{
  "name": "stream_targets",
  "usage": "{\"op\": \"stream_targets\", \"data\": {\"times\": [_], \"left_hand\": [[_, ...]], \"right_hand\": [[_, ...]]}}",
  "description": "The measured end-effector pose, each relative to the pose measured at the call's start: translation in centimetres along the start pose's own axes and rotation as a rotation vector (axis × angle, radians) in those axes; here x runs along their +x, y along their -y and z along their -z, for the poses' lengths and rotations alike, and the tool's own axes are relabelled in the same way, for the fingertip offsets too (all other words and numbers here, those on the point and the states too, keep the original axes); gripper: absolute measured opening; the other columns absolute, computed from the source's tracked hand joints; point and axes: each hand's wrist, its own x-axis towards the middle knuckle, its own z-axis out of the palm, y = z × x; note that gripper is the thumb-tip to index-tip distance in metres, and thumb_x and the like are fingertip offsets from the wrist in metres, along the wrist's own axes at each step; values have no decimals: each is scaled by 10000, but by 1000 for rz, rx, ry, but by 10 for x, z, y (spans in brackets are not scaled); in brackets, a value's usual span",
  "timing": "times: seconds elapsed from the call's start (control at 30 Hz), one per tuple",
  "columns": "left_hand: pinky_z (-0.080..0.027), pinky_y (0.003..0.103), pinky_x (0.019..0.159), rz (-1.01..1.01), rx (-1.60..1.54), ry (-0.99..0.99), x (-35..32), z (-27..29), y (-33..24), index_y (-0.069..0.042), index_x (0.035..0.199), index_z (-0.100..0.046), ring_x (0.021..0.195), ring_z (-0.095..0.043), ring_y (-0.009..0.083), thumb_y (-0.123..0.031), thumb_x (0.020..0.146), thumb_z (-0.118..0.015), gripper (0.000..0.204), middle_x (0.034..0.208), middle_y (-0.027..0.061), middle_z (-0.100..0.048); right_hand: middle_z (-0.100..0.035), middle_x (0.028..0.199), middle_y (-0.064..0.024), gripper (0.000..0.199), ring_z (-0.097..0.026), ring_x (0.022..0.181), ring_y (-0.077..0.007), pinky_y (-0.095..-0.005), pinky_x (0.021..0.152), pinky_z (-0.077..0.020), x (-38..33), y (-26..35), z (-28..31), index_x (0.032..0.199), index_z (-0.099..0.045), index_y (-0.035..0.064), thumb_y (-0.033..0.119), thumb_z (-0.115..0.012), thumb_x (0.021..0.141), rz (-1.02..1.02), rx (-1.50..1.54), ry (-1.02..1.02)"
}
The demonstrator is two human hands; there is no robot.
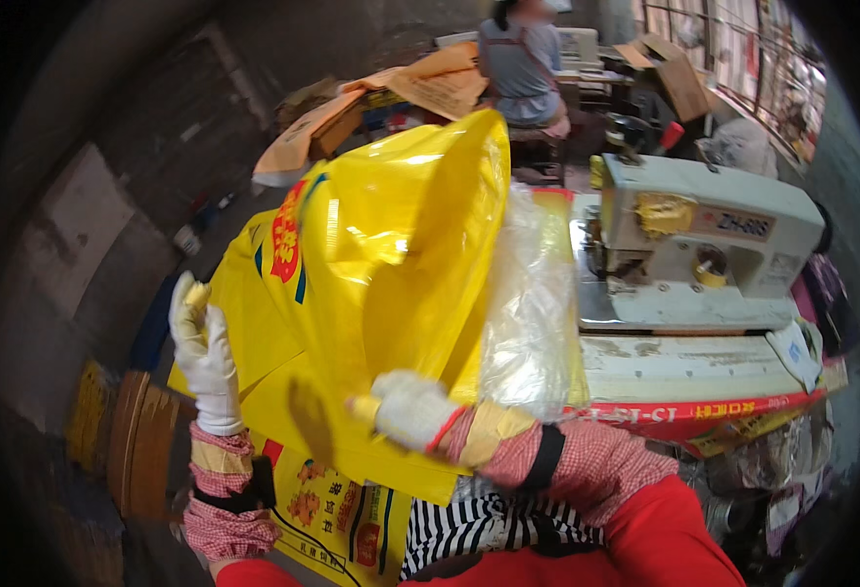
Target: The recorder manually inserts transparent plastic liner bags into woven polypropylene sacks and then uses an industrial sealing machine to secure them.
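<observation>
A large, glossy yellow plastic woven sack (352, 284) with red and blue print stands bulging in front of me, its mouth gaping toward the right. My left hand (207, 357), in a white glove with yellow tape on a finger, is raised at the sack's left edge. Its fingers point up and its thumb is apart; nothing shows in it. In front of the sack's lower part is my right hand (410, 406), also gloved. It points left, and motion smears its fingers, so I cannot tell whether it touches the sack. A clear plastic liner (526, 313) lies just right of the sack.
A pale sewing machine (714, 235) stands on a worn table (684, 367) to the right. Another printed yellow sack (337, 514) lies by my lap. Farther off a person (521, 64) sits near orange sheets (440, 83) and a cardboard box (675, 83). Brown boards (141, 445) stand at left.
</observation>
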Motion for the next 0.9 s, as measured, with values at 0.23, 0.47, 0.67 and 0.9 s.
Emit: {"op": "stream_targets", "data": {"times": [0.23, 0.47, 0.67, 0.9], "left_hand": [[-433, 302, 904, 1299, -1073, 350, -162, 70, 63, -36, 1214, -502, 1084, -515, 188, -328, 963, -443, 390, 1214, 88, -523], [-481, 268, 757, 1040, -602, 125, -168, 110, 120, -25, 1054, -603, 888, -582, 137, -290, 933, -506, 307, 987, 47, -624], [-456, 221, 613, 881, -158, -133, -151, 285, 54, -37, 1029, -586, 675, -547, 63, -257, 924, -542, 247, 787, -10, -577], [-503, 299, 685, 782, -7, -633, -284, 405, -99, -42, 1034, -556, 780, -599, 141, -234, 955, -473, 224, 871, 42, -616]], "right_hand": [[-580, 1167, -166, 626, -567, 1073, -285, -356, 900, -452, -56, 1, -19, 1257, -476, 13, 448, -602, 825, 209, 554, 494], [-403, 1365, -157, 854, -396, 1256, -330, -456, 1021, -371, -62, -71, 64, 1363, -349, 43, 593, -619, 769, 132, 1534, 4], [-424, 1371, -140, 808, -390, 1274, -298, -480, 1052, -322, -21, -31, 4, 1355, -371, 51, 625, -532, 810, -4, 1723, 122], [-562, 1194, -126, 559, -578, 1024, -239, -389, 903, -473, 6, 70, -118, 1278, -437, 33, 361, -620, 865, -92, 1295, 550]]}}
